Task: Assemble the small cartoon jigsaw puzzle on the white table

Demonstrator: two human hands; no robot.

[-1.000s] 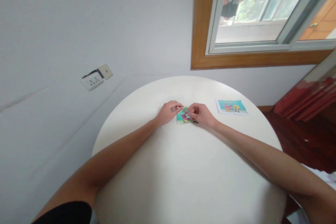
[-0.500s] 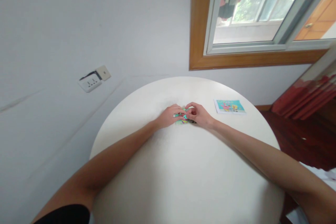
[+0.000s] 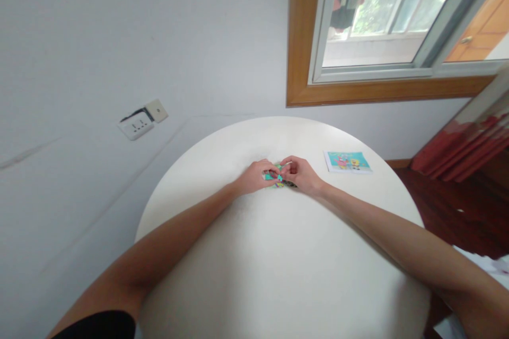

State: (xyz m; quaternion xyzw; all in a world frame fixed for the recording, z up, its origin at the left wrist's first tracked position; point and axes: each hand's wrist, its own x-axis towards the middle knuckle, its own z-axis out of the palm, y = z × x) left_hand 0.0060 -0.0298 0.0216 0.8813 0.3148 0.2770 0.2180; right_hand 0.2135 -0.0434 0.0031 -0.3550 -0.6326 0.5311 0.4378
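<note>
More pic (image 3: 279, 184) under L hand (image 3: 255, 177) now

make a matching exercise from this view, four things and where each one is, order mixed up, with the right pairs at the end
Things:
1. small colourful picture
2. picture sheet
3. wall socket
4. red curtain

Places:
A. on the wall, left of the table
B. at the right edge of the view
C. between the left hand and the right hand
D. on the tabletop, right of both hands

Pairs: 1-C, 2-D, 3-A, 4-B
</note>
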